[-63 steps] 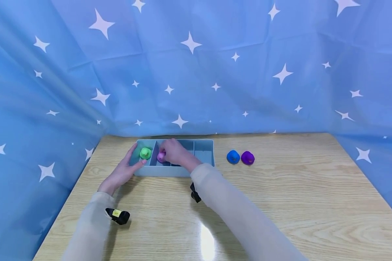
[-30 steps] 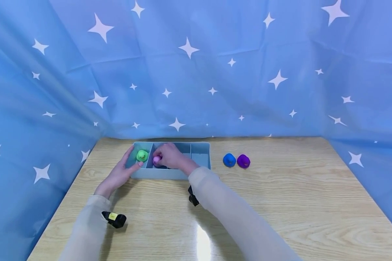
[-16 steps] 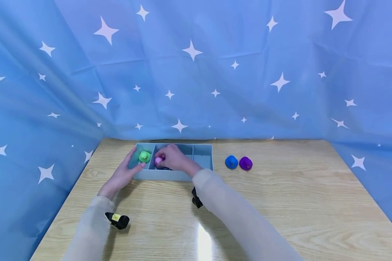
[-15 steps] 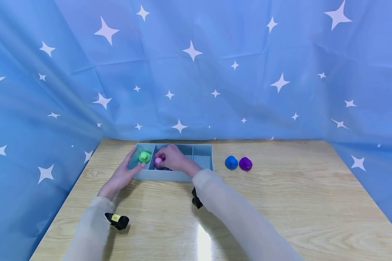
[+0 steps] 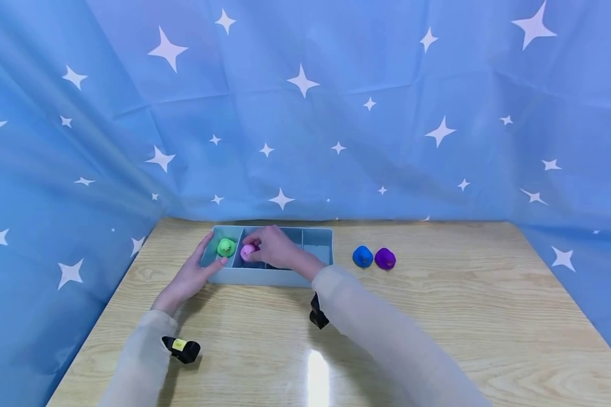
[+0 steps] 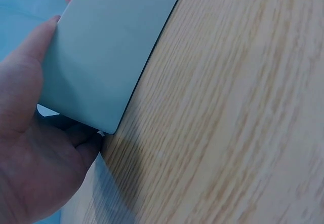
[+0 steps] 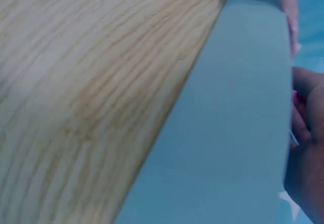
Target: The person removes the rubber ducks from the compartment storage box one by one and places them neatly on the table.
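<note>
Fingers of the right hand (image 5: pixel 275 249) pinch a pink duck (image 5: pixel 247 252), left of centre in the frame, at the second compartment from the left of a grey-blue box (image 5: pixel 265 276). Left hand (image 5: pixel 188 277) grips the box by its left end, thumb on the front rim, other fingers along the outside of the end wall; left wrist view shows the thumb on the top edge and fingers bent around the corner, left side of frame. Green duck (image 5: pixel 226 247) sits in the leftmost compartment, between that thumb and fingers. Right wrist view gives just a sliver of pink between the right fingers, right edge of frame. Box rests on a wooden table (image 5: pixel 463 316), near the back edge, mid-left of frame. Blue duck (image 5: pixel 362 256) and purple duck (image 5: pixel 385 258) lie side by side on the table, right of the box. Pale sleeves (image 5: pixel 137 353) on both arms, a small black camera (image 5: pixel 183 349) at the left wrist, yellow label on it. Blue cloth (image 5: pixel 305 135) with white stars fills the upper frame and both sides. Bright glare on the tabletop, bottom centre.
</note>
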Tool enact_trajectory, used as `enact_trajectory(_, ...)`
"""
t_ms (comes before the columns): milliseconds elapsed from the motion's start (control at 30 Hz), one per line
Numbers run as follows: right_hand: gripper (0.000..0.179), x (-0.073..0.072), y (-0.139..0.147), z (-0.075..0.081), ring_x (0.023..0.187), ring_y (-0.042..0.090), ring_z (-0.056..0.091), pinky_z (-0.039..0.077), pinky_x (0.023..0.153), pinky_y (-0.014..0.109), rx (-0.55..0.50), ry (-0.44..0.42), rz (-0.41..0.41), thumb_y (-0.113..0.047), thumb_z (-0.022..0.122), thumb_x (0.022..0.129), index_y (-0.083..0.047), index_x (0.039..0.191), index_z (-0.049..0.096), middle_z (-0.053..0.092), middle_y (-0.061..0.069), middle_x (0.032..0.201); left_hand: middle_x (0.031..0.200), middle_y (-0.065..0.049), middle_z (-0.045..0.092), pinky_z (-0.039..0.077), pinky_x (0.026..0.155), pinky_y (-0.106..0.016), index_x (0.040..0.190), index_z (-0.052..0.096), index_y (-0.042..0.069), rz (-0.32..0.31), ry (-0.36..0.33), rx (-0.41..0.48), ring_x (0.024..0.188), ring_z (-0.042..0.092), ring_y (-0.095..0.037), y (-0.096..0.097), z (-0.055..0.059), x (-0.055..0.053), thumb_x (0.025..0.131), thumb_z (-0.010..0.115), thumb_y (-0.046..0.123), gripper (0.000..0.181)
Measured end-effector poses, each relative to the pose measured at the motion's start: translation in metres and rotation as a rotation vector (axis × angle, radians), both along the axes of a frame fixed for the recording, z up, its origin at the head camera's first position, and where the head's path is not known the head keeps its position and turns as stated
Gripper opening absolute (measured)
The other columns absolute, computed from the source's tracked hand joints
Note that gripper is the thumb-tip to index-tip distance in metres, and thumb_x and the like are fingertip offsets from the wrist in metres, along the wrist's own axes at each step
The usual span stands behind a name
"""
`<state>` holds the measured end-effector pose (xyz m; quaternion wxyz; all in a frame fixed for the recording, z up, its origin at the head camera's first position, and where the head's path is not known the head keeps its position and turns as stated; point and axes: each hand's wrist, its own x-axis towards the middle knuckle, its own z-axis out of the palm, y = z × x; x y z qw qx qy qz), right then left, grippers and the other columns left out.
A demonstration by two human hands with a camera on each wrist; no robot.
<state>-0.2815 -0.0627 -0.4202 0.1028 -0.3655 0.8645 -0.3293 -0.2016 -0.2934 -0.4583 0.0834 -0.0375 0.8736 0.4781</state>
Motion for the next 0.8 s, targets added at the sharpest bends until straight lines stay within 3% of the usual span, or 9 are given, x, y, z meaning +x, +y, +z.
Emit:
enact_trajectory(300,0.036,0.004,0.007,0.019,0.101,0.015,0.063,0.054,0.083,0.020,-0.109,-0.084,-0.059,-0.010,0.079,0.092,-0.004,0.126,0.073,0.071,0.006,0.114,0.170,-0.022,0.002,0.009,0.116,-0.074,0.166,-0.002,0.033,0.001,-0.011,0.001,0.152,0.003,-0.051,-0.002,0.001,-0.002,0.104,0.057,0.047,0.087)
enact_trajectory(800,0.040,0.008,0.026,0.033,0.102,0.013,0.063,0.055,0.084,0.024,-0.144,-0.072,-0.074,-0.015,0.081,0.091,-0.006,0.128,0.072,0.071,0.001,0.113,0.170,-0.021,0.002,0.008,0.117,-0.072,0.166,-0.001,0.032,0.009,-0.003,0.005,0.153,0.002,-0.050,0.001,0.001,0.000,0.104,0.058,0.046,0.087)
